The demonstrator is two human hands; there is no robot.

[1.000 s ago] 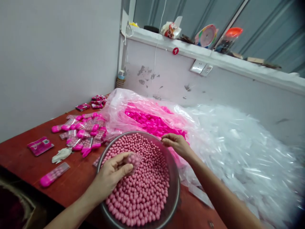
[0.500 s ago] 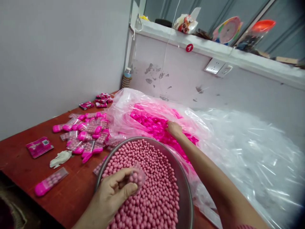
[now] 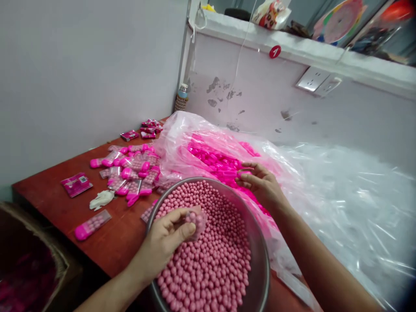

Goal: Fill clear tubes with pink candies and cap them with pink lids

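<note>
My left hand [image 3: 173, 232] is closed on a small clear plastic case [image 3: 197, 223] with pink balls inside, over the metal bowl [image 3: 267, 264]. Loose pink balls [image 3: 208, 264] fill much of that bowl. Beyond the rim, my right hand [image 3: 261, 184] pinches a bright pink plastic cap [image 3: 243, 173]. It is at the mouth of a clear plastic bag [image 3: 182, 125] that holds many similar pink pieces [image 3: 214, 158].
Filled cases with pink ends [image 3: 133, 169] are heaped on the red table [image 3: 113, 255] at left. One filled case [image 3: 92, 224] lies apart, near a crumpled white scrap [image 3: 102, 199] and a pink packet [image 3: 76, 184]. A cardboard box [image 3: 66, 273] stands lower left; clear plastic [image 3: 351, 208] spreads at right.
My right hand has drawn back out of the pink pieces, with a pink cap now in its fingers. The left hand keeps its case over the bowl. The whole view has shifted.
</note>
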